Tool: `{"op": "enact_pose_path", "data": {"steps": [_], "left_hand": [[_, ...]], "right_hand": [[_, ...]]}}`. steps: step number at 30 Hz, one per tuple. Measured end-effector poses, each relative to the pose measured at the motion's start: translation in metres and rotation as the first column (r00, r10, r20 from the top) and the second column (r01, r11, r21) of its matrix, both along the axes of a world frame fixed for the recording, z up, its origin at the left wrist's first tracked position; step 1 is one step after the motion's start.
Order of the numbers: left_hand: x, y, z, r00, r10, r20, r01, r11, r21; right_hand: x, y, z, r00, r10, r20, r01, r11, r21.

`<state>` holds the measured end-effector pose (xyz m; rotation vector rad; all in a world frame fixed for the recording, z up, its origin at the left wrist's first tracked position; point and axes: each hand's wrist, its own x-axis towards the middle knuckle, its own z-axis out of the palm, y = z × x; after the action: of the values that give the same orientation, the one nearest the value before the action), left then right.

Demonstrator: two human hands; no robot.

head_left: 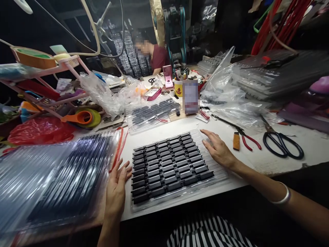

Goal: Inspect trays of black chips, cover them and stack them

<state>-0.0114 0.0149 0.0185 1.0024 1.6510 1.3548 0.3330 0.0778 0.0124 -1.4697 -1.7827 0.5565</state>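
A clear plastic tray (pixel 217 174) lies on the white table in front of me, filled over most of its width with rows of small black comb-like parts (pixel 171 168). Along its left edge is my left hand (pixel 115 188), palm turned inward and fingers apart, close against the side. My right hand (pixel 218 151) is at the far right corner, its fingers stretched out over the tray's bare ribbed strip. Neither hand is wrapped round anything. Whether the fingertips press on the tray edges, I cannot tell.
Stacked clear trays (pixel 53 185) with dark parts stand at left, beside a red ribbon (pixel 118 149). Another filled tray (pixel 154 111) lies behind. Red-handled pliers (pixel 246 139), an orange cutter piece (pixel 236 141) and scissors (pixel 282 144) lie at right. A person (pixel 158 58) sits across the table.
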Motion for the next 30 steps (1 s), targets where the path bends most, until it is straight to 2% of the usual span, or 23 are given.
{"op": "enact_pose_path", "data": {"steps": [3, 6, 9, 12, 14, 17, 19, 24, 30], "left_hand": [[-0.001, 0.012, 0.003, 0.986, -0.028, -0.162, 0.016, 0.997, -0.075], [0.001, 0.019, 0.001, 0.981, -0.025, -0.193, 0.009, 0.997, -0.081], [0.002, 0.017, -0.004, 0.996, -0.031, -0.079, 0.031, 1.000, -0.006], [0.004, 0.012, -0.004, 0.998, -0.034, 0.060, 0.026, 0.992, 0.127], [0.006, 0.010, -0.002, 0.986, -0.039, 0.162, 0.008, 0.982, 0.188], [0.009, 0.008, 0.002, 0.955, -0.049, 0.292, -0.020, 0.974, 0.227], [0.009, 0.008, 0.004, 0.944, -0.055, 0.325, -0.031, 0.967, 0.254], [0.011, 0.008, 0.005, 0.943, -0.069, 0.326, -0.035, 0.953, 0.301], [0.011, 0.009, 0.005, 0.936, -0.071, 0.344, -0.040, 0.951, 0.305]], "right_hand": [[0.009, -0.004, -0.010, 0.998, -0.010, 0.054, 0.011, 1.000, -0.007], [0.007, -0.009, -0.018, 0.998, 0.001, 0.067, -0.001, 1.000, 0.003], [0.008, -0.012, -0.018, 0.999, 0.022, 0.044, -0.022, 1.000, -0.001], [0.014, -0.013, -0.014, 0.999, 0.045, -0.029, -0.046, 0.999, -0.022], [0.018, -0.014, -0.012, 0.981, 0.052, -0.189, -0.059, 0.998, -0.031], [0.017, -0.013, -0.009, 0.878, 0.047, -0.477, -0.082, 0.995, -0.053], [0.013, -0.014, -0.007, 0.827, 0.034, -0.562, -0.079, 0.995, -0.057], [0.008, -0.017, -0.003, 0.820, 0.013, -0.572, -0.026, 1.000, -0.014], [0.007, -0.020, -0.003, 0.843, 0.055, -0.536, -0.017, 0.997, 0.076]]}}
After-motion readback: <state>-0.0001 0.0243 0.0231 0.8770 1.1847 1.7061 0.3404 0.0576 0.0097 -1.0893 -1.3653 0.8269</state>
